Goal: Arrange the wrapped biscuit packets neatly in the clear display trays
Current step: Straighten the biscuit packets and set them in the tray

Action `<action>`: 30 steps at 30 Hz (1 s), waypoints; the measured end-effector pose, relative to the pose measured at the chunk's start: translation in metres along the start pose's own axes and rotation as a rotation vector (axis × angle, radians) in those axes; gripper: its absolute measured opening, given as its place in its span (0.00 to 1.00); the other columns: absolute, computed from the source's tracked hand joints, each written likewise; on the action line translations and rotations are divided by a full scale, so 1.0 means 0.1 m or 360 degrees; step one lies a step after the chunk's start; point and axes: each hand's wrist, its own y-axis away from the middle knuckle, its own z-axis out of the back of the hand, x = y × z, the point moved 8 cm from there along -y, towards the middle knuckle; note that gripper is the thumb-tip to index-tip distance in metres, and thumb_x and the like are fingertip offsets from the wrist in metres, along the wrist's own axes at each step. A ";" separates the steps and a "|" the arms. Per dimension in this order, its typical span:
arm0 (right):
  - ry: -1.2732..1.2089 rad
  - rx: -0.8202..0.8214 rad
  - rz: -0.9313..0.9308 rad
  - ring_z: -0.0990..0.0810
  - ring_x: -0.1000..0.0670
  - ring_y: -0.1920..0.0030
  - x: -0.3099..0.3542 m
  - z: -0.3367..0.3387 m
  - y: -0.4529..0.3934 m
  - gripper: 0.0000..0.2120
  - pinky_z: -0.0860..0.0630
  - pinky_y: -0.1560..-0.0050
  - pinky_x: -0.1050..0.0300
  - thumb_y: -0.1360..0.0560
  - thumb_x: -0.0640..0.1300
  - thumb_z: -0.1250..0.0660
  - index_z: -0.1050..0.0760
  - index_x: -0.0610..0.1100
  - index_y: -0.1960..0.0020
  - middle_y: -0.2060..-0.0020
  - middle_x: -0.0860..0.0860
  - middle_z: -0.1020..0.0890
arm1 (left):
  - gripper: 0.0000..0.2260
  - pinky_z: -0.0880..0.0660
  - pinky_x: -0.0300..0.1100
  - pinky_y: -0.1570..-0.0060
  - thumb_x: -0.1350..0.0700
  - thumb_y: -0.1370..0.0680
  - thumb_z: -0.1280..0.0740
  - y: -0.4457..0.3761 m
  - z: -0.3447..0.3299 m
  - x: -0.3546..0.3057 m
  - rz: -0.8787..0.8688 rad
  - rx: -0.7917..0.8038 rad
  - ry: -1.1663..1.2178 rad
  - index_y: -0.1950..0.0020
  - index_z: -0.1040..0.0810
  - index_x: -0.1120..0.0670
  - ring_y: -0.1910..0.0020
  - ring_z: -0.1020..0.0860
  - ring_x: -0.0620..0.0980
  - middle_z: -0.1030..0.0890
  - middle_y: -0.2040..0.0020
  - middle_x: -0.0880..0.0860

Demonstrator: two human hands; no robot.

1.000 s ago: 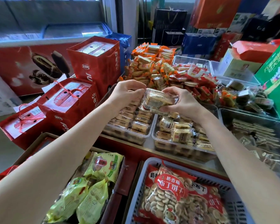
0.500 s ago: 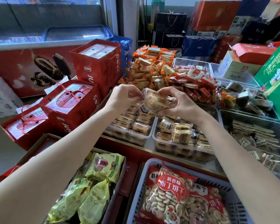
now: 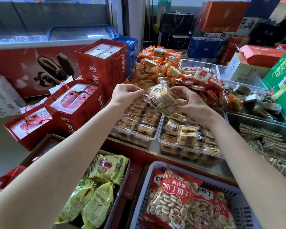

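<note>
A clear-wrapped biscuit packet is held up between both hands above two clear display trays. My left hand pinches the wrapper's left end. My right hand cups the packet from the right and underneath. The left tray holds rows of flat wrapped biscuit packets. In the right tray, similar packets lie loosely at mixed angles. One more packet hangs just under my right hand; I cannot tell if it is gripped.
Orange-wrapped biscuits and red-wrapped ones are piled behind the trays. Red gift boxes stand at left. A tray of thin packets sits at right. Below are a basket of round biscuits and green snack bags.
The packet has tilted and turned between my hands, its right end now lower. Both hands stayed over the trays with only small shifts.
</note>
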 end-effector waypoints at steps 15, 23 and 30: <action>0.0272 0.0015 -0.0012 0.21 0.54 0.47 0.03 -0.02 -0.01 0.28 0.25 0.50 0.70 0.33 0.36 0.24 0.30 0.49 0.38 0.42 0.54 0.23 | 0.05 0.25 0.38 0.52 0.57 0.27 0.29 0.04 -0.14 -0.06 -0.0133 0.0289 -0.0461 0.52 0.19 0.54 0.58 0.21 0.44 0.19 0.57 0.48; 0.0528 0.0071 -0.0020 0.21 0.51 0.47 0.04 -0.03 -0.01 0.29 0.21 0.47 0.58 0.34 0.37 0.23 0.29 0.46 0.37 0.44 0.50 0.22 | 0.06 0.22 0.44 0.47 0.54 0.23 0.32 0.10 -0.26 -0.25 -0.0177 0.0371 0.0103 0.47 0.22 0.51 0.53 0.19 0.47 0.17 0.50 0.51; 0.0689 0.0019 0.0050 0.18 0.51 0.52 0.06 -0.09 0.04 0.33 0.21 0.48 0.59 0.36 0.40 0.21 0.31 0.47 0.35 0.48 0.50 0.20 | 0.32 0.26 0.32 0.56 0.58 0.30 0.25 0.23 -0.57 -0.12 -0.0370 0.0784 -0.0794 0.29 0.34 0.49 0.56 0.24 0.43 0.24 0.39 0.50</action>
